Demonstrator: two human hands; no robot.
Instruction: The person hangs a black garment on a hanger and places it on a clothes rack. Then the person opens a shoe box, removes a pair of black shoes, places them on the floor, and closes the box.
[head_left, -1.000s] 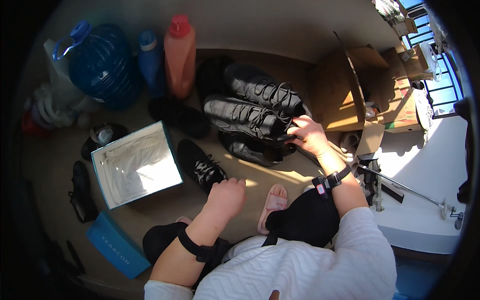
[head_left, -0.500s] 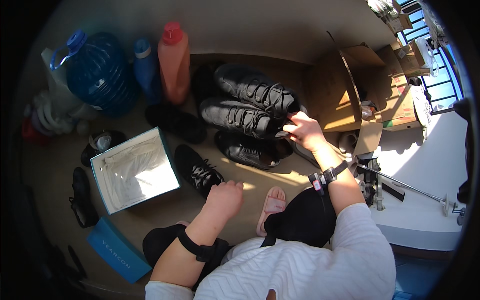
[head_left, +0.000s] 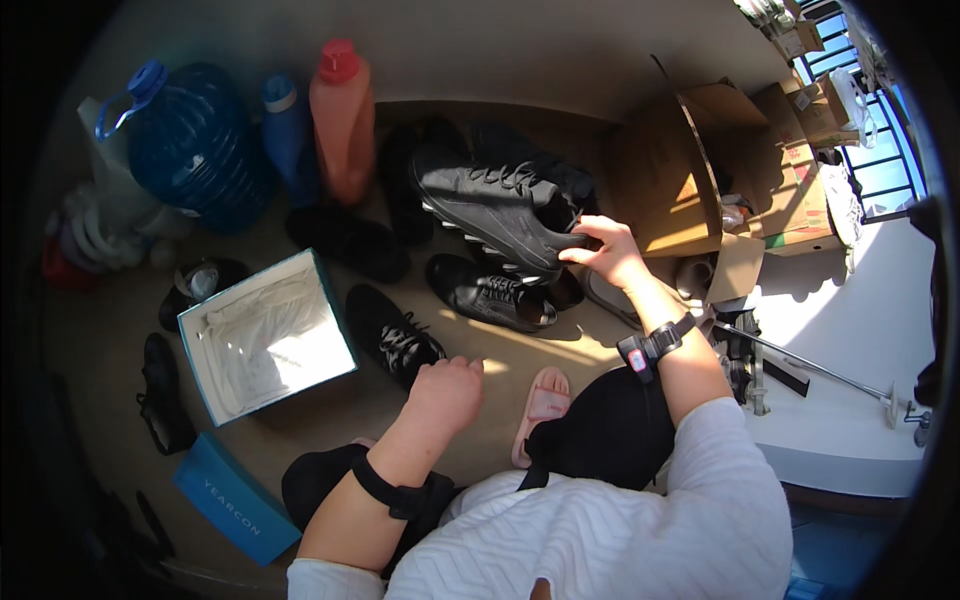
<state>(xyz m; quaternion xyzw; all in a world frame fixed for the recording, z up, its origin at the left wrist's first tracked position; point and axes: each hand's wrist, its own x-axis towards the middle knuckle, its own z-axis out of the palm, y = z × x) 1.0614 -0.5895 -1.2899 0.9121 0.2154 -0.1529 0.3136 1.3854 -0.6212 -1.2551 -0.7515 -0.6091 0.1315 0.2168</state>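
A black sneaker point(head_left: 505, 205) with a chunky sole is raised and tilted on its side, its heel pinched in my right hand point(head_left: 607, 252). Behind it, partly hidden, lies a similar dark sneaker point(head_left: 535, 160). My left hand point(head_left: 448, 393) is closed at the heel end of a black lace-up shoe point(head_left: 385, 335) whose toe points away to the left; the fingertips are mostly hidden. Between the two hands, a pair of black lace-up shoes point(head_left: 490, 293) rests on the floor. An open box point(head_left: 270, 340) lined with white paper stands left of my left hand.
A blue box lid point(head_left: 232, 500) and a black shoe point(head_left: 163, 395) lie at left. Along the wall stand a large blue water jug point(head_left: 200, 150), a blue bottle point(head_left: 290, 140) and a pink bottle point(head_left: 342, 125). Cardboard boxes point(head_left: 670, 185) stand at right, near a metal rod point(head_left: 815, 368).
My right hand has lifted the near black sneaker by its heel and tipped it, showing the sole's edge. The left hand stays at its shoe.
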